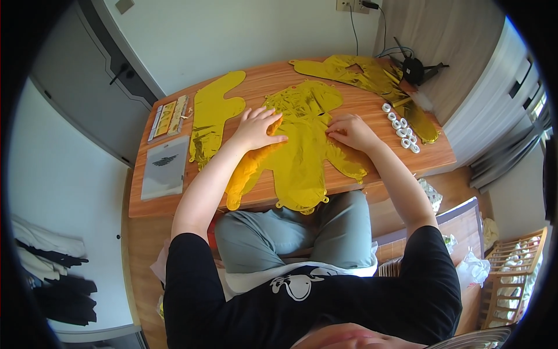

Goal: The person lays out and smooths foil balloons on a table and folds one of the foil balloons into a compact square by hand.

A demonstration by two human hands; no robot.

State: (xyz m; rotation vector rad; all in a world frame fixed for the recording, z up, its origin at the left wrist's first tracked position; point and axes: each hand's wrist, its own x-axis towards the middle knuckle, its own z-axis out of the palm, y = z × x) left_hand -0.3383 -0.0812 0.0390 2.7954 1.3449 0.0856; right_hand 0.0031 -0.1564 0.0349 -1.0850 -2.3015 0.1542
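A flat, deflated gold foil balloon (299, 157) with several rounded lobes lies on the wooden table in front of me. Spread fingers and an outstretched thumb of my left hand (257, 129) rest on its left side. Under that hand, a crinkled orange strip (247, 171) runs down to the table's near edge; I cannot tell whether it is part of the balloon. My right hand (351, 131) has its fingers bent together at the balloon's right edge, pinching the foil. Small tabs (279, 203) stick out along the balloon's lower rim.
Another flat gold balloon (212, 116) lies to the left, and more gold foil (372, 78) at the back right. White rolls (402, 132) cluster on the right, near a black device (414, 71). A clear-topped box (168, 119) and a translucent sleeve (164, 168) sit far left.
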